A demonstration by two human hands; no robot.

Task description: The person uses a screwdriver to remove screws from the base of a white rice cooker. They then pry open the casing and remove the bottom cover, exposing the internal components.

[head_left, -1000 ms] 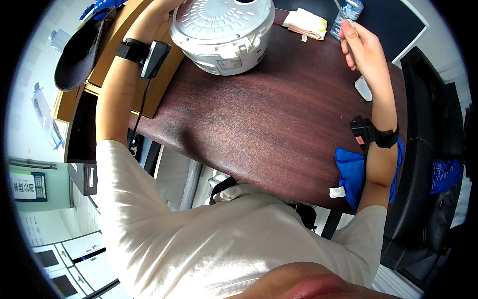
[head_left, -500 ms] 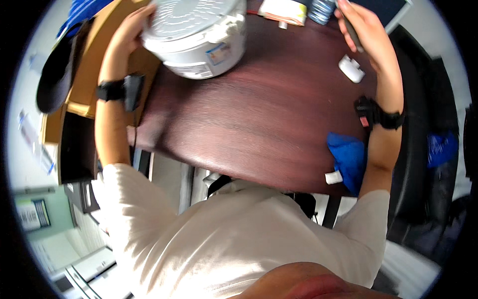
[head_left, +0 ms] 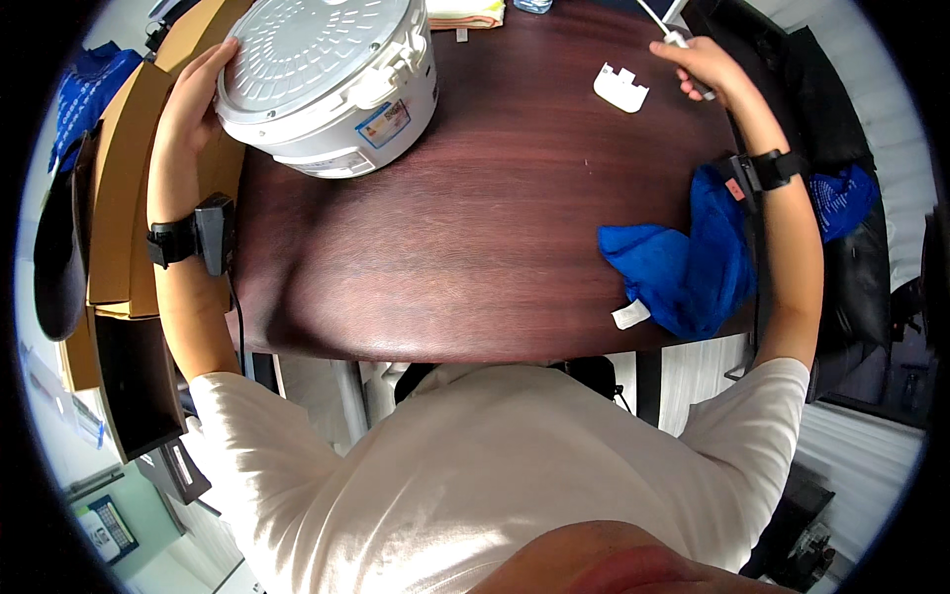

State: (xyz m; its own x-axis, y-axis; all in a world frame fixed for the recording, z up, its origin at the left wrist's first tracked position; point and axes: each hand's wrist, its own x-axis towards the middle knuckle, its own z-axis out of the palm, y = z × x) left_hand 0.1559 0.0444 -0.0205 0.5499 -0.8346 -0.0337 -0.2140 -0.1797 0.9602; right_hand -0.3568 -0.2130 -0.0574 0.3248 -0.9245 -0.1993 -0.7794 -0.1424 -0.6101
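Note:
A white round rice cooker (head_left: 341, 109) lies upside down near the table's far left, its grey vented base plate (head_left: 317, 42) facing up and tilted. My left hand (head_left: 193, 94) grips it by its left side, the thumb at the rim of the plate. Over the far right of the table my right hand (head_left: 708, 71) is closed around what looks like a screwdriver (head_left: 676, 40), its thin shaft pointing up and left, away from the cooker. Between the two, a small white notched plastic cover (head_left: 621, 89) rests on the table.
A blue cloth (head_left: 693, 262) with a white tag lies at the table's near right edge. Folded cloth (head_left: 465, 14) and part of a clear bottle (head_left: 532, 5) are at the far edge. Cardboard boxes (head_left: 124, 198) stand along the left; a black sofa (head_left: 836, 109) is at the right.
The view has shifted, so the cooker and cover appear farther left. My right hand has turned, and the tool's shaft now shows. My left hand keeps its hold on the cooker.

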